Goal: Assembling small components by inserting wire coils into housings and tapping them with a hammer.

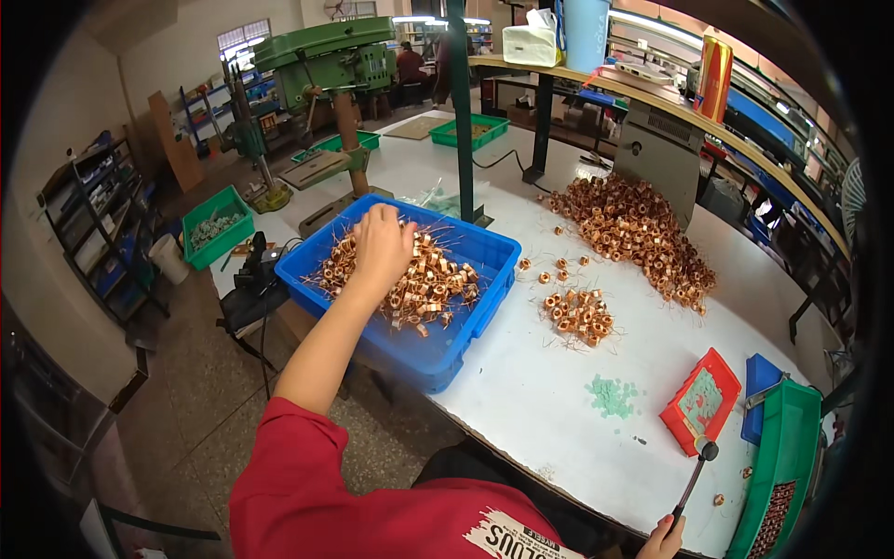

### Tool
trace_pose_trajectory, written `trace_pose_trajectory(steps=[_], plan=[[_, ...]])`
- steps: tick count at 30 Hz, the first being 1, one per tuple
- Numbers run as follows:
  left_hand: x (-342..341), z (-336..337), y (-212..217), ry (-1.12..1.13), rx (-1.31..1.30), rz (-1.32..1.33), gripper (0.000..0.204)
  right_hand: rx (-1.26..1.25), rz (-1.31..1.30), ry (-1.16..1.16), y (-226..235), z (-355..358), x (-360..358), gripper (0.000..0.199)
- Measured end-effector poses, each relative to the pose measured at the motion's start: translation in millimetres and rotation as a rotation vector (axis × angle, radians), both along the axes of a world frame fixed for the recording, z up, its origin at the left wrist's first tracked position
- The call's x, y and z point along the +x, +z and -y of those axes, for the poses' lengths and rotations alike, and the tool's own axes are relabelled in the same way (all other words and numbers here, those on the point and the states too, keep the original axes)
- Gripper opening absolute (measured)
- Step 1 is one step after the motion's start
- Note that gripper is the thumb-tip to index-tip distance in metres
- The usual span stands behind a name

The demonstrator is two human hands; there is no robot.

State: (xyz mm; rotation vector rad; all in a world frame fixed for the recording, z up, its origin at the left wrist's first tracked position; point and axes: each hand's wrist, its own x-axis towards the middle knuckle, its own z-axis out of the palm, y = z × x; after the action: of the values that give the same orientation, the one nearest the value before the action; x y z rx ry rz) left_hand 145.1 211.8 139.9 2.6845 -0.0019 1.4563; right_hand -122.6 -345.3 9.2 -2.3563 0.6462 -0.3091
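My left hand (pixel 384 244) reaches over the blue tray (pixel 410 359), which holds a heap of small copper wire coils (pixel 433 287) with thin loose leads. Its fingers are curled down and together at the far side of the heap; what they hold, if anything, is hidden. At the lower right edge, my right hand (pixel 661 540) is closed round a thin dark-handled tool (pixel 690 486) with a round black end. The tool's round end is beside the near corner of a red tray (pixel 672 416) holding small pale green pieces (pixel 703 401).
On the white table lie a large coil pile (pixel 643 233), a smaller coil cluster (pixel 577 317) and scattered green pieces (pixel 613 396). A green bin (pixel 792 429) and blue bin (pixel 759 373) stand at the right. A drill press (pixel 326 65) and dark post (pixel 462 112) rise behind the tray.
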Motion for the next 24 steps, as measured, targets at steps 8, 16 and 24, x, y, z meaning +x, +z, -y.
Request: trace_pose_trajectory(steps=[8,16,24], plan=[[2,69,-33,-0.378,-0.08,-0.329,0.021,0.028,0.01,-0.033,5,-6,12,0.034],[-4,79,-72,-0.268,0.044,-0.486,0.023,-0.198,-0.153,-0.22,-29,13,27,0.039],[-8,84,-63,-0.317,-0.07,-0.741,0.02,-0.253,-0.185,-0.288,-31,-14,36,0.04]])
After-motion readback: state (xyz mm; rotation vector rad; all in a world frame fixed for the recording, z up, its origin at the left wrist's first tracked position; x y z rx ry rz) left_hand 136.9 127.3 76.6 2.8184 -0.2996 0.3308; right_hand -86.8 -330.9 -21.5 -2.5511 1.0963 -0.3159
